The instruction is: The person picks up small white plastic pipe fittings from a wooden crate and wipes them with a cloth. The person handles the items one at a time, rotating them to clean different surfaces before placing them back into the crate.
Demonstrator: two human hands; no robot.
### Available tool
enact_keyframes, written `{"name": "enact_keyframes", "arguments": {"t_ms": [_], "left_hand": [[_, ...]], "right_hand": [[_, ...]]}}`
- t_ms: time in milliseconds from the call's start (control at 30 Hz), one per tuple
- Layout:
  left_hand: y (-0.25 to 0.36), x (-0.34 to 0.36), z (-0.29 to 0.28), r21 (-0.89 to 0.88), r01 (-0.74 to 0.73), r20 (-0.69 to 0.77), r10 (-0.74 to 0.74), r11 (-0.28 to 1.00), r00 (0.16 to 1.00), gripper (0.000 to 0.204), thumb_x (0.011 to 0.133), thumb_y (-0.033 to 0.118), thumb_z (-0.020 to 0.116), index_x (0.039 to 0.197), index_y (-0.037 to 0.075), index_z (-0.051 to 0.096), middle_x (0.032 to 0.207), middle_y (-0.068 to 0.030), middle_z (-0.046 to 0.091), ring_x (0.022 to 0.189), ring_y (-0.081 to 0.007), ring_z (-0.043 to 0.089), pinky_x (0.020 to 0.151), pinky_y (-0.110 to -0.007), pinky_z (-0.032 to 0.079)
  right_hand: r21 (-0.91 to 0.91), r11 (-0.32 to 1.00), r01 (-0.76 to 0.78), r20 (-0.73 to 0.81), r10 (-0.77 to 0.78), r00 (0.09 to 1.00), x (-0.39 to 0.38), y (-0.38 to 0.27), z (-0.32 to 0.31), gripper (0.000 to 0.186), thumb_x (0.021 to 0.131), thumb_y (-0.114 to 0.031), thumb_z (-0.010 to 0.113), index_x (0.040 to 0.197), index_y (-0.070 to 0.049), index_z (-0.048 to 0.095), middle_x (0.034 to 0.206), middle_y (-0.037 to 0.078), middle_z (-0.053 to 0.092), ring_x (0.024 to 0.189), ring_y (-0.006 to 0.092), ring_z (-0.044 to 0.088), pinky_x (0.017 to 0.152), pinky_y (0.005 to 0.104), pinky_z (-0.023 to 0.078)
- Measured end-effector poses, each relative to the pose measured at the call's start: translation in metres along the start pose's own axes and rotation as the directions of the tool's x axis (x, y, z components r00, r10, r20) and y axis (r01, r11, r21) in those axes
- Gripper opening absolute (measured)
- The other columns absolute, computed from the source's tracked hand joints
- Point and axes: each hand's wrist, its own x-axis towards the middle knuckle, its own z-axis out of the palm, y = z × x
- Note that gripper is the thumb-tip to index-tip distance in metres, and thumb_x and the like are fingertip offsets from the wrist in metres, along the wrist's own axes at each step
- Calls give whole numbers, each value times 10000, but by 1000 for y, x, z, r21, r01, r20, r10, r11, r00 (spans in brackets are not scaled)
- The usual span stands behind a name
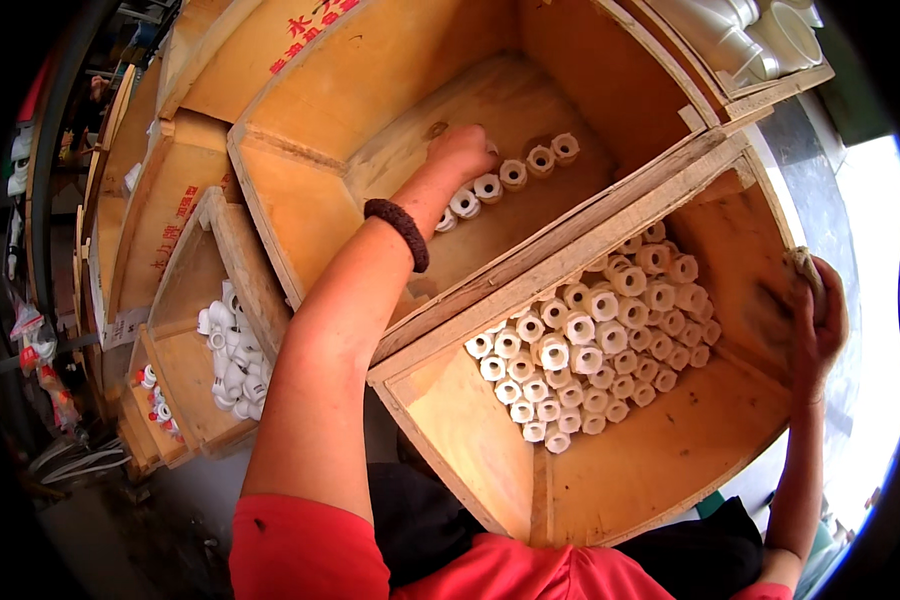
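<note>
Two hands (460, 152), one wristband (404, 222); at least six fittings (512, 174) in the far box (400, 65), dozens (too packed to count) along the near box's (630, 490) far edge.

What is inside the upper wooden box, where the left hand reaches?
In the upper wooden box, white hollow plastic fittings form a diagonal row beside the left hand. Anything beneath the hand or behind the left forearm is covered, so I cannot tell.

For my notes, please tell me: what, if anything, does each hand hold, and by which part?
The right hand appears to grip the nearer box by its right rim. Whether the left hand, at the row of fittings, holds one cannot be told.
</note>
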Motion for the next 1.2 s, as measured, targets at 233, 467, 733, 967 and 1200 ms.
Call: {"name": "enact_keyframes", "arguments": {"t_ms": [233,467,733,967,1200], "left_hand": [[-16,15,-37,-646,-10,-99,-71,763,993,345,743,138,718,1048,-4,637,952,-145,691,700,-163,691,636,-293,556],[19,-40,-102,-932,-120,-79,132,342,988,368,879,81,632,1218,-9,520,1077,-158,646,891,-233,686,765,-310,587],[29,-123,-127,-989,-149,-126,446,18,886,372,904,88,616,1249,11,499,1164,-195,618,900,-219,654,812,-333,560],[56,-184,-131,-994,29,79,493,109,866,333,956,174,569,1205,-32,488,1149,-227,620,927,-246,669,833,-370,574],[99,-245,-108,-983,-77,22,515,169,857,371,878,119,684,1192,40,503,1072,-89,619,940,-179,635,786,-328,572]], "right_hand": [[60,998,-16,-18,17,1000,5,-12,6,216,890,-30,621,1106,-33,630,1028,48,661,944,127,612,849,267,487],[7,1000,22,-44,-22,999,6,-17,4,220,853,-42,648,1073,-45,639,966,53,659,882,127,609,813,264,485],[-7,996,86,-44,-86,995,6,-20,3,219,846,-54,650,1064,-47,637,953,75,665,859,163,633,801,269,495],[23,999,42,-38,-41,998,5,-27,3,227,846,-94,649,1070,-62,634,962,91,670,856,199,650,798,288,503],[-18,996,91,-53,-92,994,3,-24,-1,226,845,-141,657,1064,-88,637,983,95,669,875,252,660,787,313,509]]}}
